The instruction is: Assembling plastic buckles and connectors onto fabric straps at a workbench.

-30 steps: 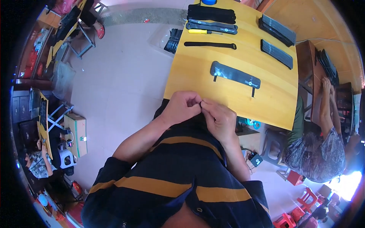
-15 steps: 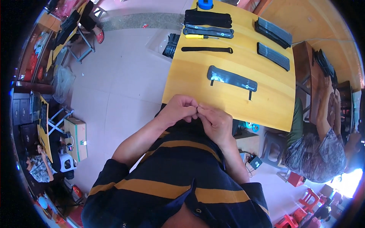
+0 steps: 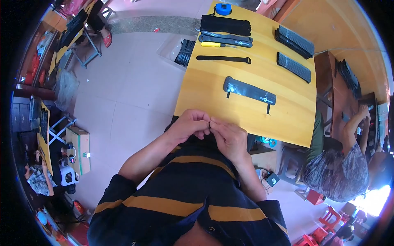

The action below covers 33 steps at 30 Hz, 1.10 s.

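My left hand (image 3: 190, 124) and my right hand (image 3: 232, 138) meet in front of my body at the near edge of the yellow table (image 3: 197, 92). Both are closed, fingertips pinched together. A tiny dark bit shows where they meet, too small to name. Just beyond them lies a flat, shiny black sleeve (image 3: 249, 91) with a white print and two short black tabs sticking out of its near side. Farther off, a single black strap (image 3: 223, 59) with a looped end lies across the table.
Behind the strap are a yellow-handled screwdriver (image 3: 213, 44), grey-black straps (image 3: 230, 39), a pile of black straps (image 3: 225, 25) and a blue tape measure (image 3: 223, 9). Two stacks of black sleeves (image 3: 293, 67) lie at right. A clear bin (image 3: 168, 51) stands left; a co-worker (image 3: 338, 172) sits at right.
The whole view has shifted slightly, so the table and its things appear a little lower. My hands stay pinched together in nearly the same place. The co-worker's hands at right have moved.
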Each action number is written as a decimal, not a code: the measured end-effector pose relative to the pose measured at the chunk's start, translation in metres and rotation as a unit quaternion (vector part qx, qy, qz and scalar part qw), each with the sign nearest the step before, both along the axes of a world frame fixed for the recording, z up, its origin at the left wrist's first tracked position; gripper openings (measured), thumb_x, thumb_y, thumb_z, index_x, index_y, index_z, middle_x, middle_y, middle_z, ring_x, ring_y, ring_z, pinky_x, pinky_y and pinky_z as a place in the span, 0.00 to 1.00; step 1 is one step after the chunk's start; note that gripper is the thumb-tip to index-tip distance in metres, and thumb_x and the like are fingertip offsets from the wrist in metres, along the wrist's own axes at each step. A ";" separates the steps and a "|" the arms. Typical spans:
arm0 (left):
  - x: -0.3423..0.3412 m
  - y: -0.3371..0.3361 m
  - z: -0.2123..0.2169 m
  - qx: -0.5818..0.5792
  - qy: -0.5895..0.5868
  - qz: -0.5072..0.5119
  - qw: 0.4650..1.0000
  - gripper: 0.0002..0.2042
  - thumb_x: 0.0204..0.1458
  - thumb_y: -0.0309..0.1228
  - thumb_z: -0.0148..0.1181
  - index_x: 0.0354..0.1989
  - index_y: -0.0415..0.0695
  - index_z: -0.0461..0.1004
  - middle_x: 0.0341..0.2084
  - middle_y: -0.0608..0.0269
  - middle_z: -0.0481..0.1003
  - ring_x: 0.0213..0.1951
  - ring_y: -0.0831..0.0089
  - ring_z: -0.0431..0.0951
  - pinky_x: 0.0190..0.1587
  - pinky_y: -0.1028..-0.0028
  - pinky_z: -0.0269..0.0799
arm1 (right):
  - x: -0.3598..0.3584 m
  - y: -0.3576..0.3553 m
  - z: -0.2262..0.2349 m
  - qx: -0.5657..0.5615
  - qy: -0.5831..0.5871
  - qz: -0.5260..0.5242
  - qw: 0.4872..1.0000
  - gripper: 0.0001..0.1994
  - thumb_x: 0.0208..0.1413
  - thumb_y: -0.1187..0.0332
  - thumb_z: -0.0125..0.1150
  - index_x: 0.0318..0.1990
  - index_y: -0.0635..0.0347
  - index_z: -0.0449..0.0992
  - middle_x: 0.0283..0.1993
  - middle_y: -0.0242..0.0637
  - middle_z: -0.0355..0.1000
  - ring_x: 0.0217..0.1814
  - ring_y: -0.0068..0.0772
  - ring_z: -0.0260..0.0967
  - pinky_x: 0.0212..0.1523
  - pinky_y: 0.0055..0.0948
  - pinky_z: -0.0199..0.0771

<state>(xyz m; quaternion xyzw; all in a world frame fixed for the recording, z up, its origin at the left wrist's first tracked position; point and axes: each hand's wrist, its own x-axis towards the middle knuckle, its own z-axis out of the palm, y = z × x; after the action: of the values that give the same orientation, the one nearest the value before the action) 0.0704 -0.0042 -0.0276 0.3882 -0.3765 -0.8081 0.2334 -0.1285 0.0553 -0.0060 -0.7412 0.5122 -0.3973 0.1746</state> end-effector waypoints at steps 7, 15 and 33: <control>0.002 -0.006 0.005 -0.018 -0.053 -0.033 0.998 0.03 0.55 0.26 0.61 0.32 0.43 0.80 0.23 0.67 0.78 0.23 0.81 0.77 0.27 0.80 0.73 | 0.003 -0.005 0.007 0.015 0.020 0.025 0.999 0.08 0.52 0.76 0.71 0.40 0.60 0.85 0.44 0.45 0.84 0.42 0.45 0.84 0.44 0.36 0.84; -0.008 -0.006 0.015 -0.142 -0.093 -0.004 0.985 0.04 0.55 0.26 0.59 0.28 0.41 0.75 0.18 0.74 0.70 0.23 0.85 0.69 0.25 0.78 0.65 | 0.007 -0.012 0.028 0.046 -0.075 -0.042 0.995 0.08 0.53 0.72 0.73 0.40 0.60 0.82 0.39 0.42 0.80 0.30 0.43 0.79 0.32 0.33 0.80; -0.018 0.006 0.065 -0.497 -0.171 0.015 0.851 0.04 0.50 0.23 0.62 0.26 0.40 0.73 0.17 0.56 0.73 0.19 0.65 0.73 0.24 0.66 0.67 | -0.015 -0.018 0.046 0.255 -0.040 0.092 0.962 0.16 0.72 0.61 0.49 0.36 0.64 0.73 0.31 0.55 0.73 0.37 0.63 0.73 0.37 0.52 0.72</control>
<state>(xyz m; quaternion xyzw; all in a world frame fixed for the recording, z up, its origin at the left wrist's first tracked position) 0.0521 0.0019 0.0373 0.3578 -0.7561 -0.4304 0.3392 -0.1435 0.0377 0.0397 -0.6992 0.5188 -0.2652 0.4144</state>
